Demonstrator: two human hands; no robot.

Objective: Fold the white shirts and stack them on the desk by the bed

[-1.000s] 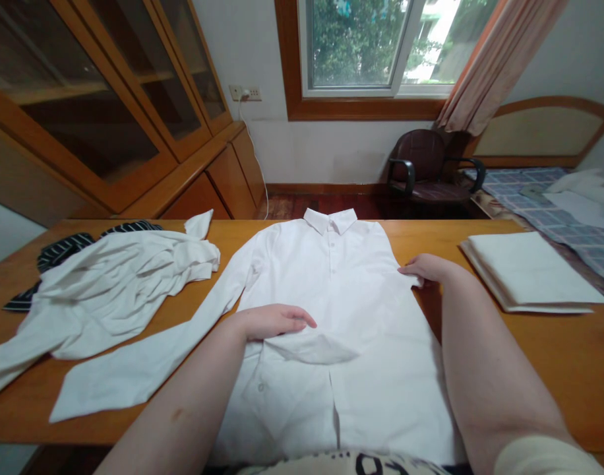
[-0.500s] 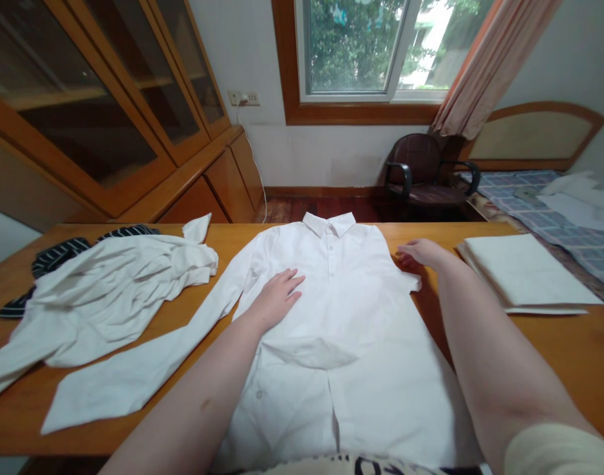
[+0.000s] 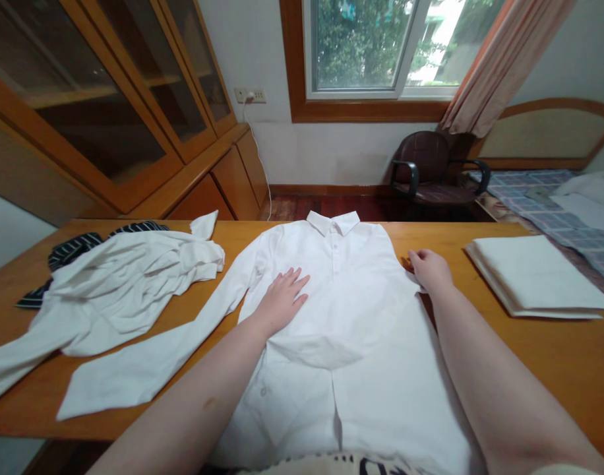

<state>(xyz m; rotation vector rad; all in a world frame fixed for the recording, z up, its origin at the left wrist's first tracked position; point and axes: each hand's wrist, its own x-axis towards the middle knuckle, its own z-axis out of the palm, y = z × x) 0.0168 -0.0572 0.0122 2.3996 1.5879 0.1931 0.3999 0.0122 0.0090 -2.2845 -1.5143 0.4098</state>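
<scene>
A white long-sleeved shirt (image 3: 361, 310) lies front up on the wooden table, collar at the far side. Its left-side sleeve stretches out toward the near left, while the right-side one shows only as a short stub. My left hand (image 3: 283, 298) rests flat on the shirt's chest, fingers spread. At the right edge, my right hand (image 3: 430, 269) is closed with bent fingers against the short sleeve part; its fingertips are partly hidden. A raised fold crosses the shirt's middle.
On the left of the table (image 3: 460, 343) lies a crumpled white garment (image 3: 128, 284) beside black striped cloth (image 3: 74, 249). A folded white stack (image 3: 544, 274) sits at the right. Beyond the table are a brown armchair (image 3: 425, 165), a glass-door cabinet (image 3: 183, 148) and a bed (image 3: 539, 198).
My right hand has come nearer along the shirt's right edge to the sleeve stub, and its fingers have curled in. My left hand stays on the chest. The view has shifted slightly.
</scene>
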